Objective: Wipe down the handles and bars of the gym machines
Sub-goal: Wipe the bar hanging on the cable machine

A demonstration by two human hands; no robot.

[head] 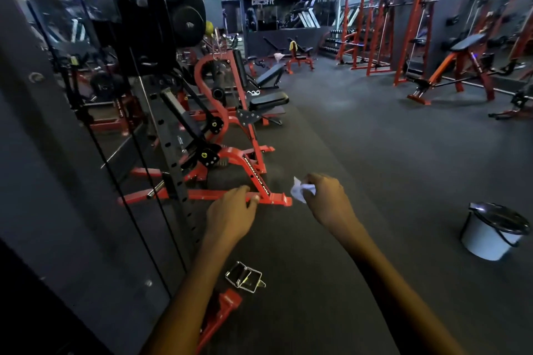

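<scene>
Dark gym floor (375, 153) fills the frame; at lower centre, right hand (326, 199) pinches a crumpled white cloth (300, 190), while left hand (230, 213), fingers seemingly loosely curled, holds nothing.

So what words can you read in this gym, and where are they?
"CrossFit": white letters on the dark far wall.
Lettering on the sloped red frame bar of the nearest machine: too blurred to read.
Nothing readable on the white bucket or the weight plates.
</scene>
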